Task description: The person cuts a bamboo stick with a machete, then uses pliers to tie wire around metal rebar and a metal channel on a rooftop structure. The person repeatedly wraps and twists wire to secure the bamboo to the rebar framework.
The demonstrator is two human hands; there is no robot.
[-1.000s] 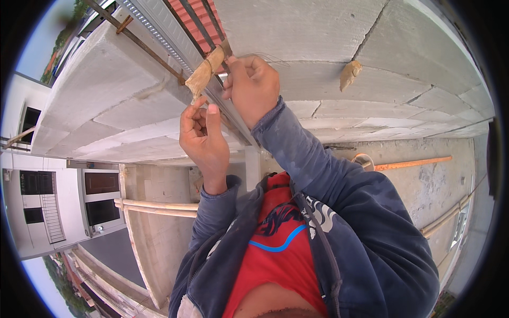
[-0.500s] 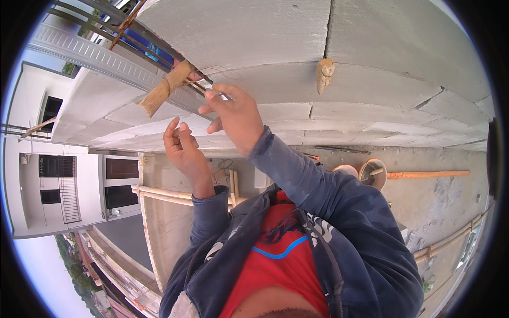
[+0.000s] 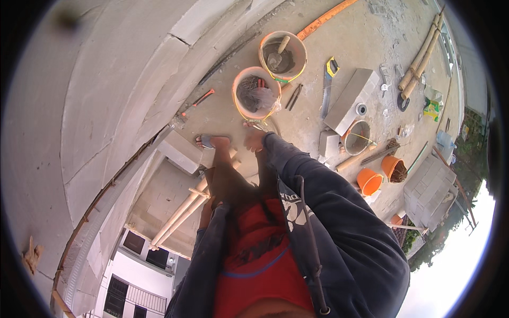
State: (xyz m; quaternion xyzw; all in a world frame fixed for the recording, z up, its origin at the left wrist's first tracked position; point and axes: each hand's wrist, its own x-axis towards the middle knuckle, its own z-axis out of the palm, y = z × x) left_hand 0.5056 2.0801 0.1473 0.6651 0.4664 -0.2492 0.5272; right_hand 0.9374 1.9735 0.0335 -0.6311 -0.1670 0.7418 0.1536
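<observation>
My right hand (image 3: 255, 140) reaches down in front of my right leg, smeared by motion, so its fingers and anything in them cannot be made out. Just beyond it stands a pale bucket (image 3: 240, 108) holding dark wire, a crumpled clear plastic bag (image 3: 263, 99) and a red-handled tool (image 3: 261, 83). My left hand (image 3: 207, 213) hangs low beside my left thigh; sleeve and leg mostly cover its fingers. On the floor right of the bucket lies a dark pair of pincers (image 3: 294, 97). A second bucket (image 3: 303, 55) behind holds mortar and a wooden-handled trowel (image 3: 281, 49).
A block wall (image 3: 116, 95) rises on the left. A red-and-black tool (image 3: 198, 102) lies near its foot. To the right are a handsaw (image 3: 327, 87), a long grey block (image 3: 352, 100), another bucket (image 3: 354, 127) and orange pails (image 3: 369, 182). Wooden poles (image 3: 180, 217) lie left of my legs.
My view has swung from the wall top down to the floor and buckets. Both hands have dropped from beside the rods and the wood piece at the wall to near my legs.
</observation>
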